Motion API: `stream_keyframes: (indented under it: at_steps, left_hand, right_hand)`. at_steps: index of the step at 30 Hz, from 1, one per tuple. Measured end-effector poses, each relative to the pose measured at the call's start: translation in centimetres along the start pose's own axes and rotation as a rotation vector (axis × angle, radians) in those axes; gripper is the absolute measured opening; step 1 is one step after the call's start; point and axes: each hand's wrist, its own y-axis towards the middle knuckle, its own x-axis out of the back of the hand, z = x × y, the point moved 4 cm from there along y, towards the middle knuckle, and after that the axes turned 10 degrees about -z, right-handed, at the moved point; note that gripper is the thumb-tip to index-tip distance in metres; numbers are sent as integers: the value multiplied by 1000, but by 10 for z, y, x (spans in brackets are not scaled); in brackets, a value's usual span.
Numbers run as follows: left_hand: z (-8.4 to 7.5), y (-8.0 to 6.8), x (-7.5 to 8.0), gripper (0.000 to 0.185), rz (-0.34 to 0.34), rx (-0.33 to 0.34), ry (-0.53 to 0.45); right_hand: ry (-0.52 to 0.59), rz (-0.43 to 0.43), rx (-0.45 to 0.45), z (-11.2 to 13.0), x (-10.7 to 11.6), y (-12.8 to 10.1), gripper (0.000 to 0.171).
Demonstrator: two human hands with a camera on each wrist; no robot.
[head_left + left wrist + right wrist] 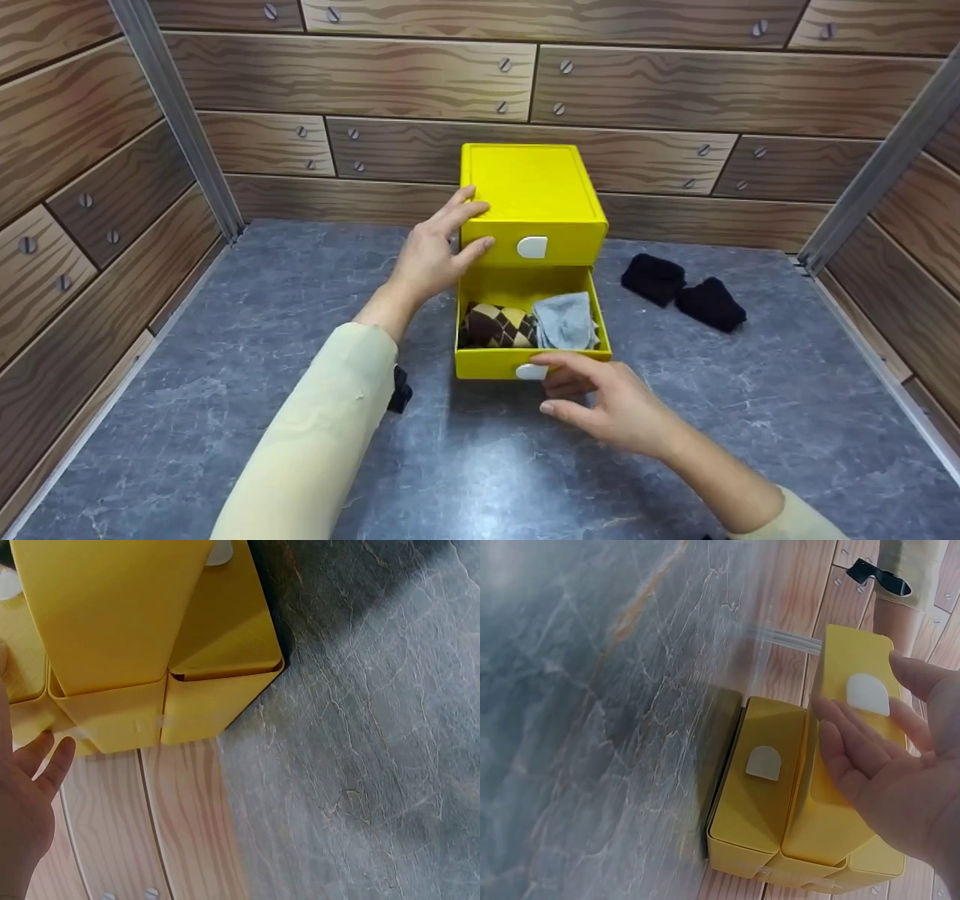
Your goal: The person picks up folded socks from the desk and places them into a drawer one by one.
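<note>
Head view: grey marbled worktop [187, 375] fills the lower frame, glare bottom centre. Wood-plank back wall [345, 82] with slotted screw heads [566, 67] across the top; matching left wall [60, 150] and right wall [922, 262] at the edges. Metal posts [169, 105], upper left and upper right. Black fabric bundle [654, 279] right of centre, second black bundle [711, 304] just beside it.

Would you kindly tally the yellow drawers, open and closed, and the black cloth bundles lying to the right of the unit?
Open yellow drawers: 1
Closed yellow drawers: 2
Black cloth bundles: 2
Total: 5
</note>
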Motion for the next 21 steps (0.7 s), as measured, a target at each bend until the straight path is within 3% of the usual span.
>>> stream_keyframes:
  at_steps: [12,21]
  left_hand:
    - [-1,2,0,53,16,16,9]
    - [-1,2,0,52,20,24,18]
  right_hand:
    - [39,-97,-64,-16,0,32,51]
    - [41,-115,-122,-31,0,56,56]
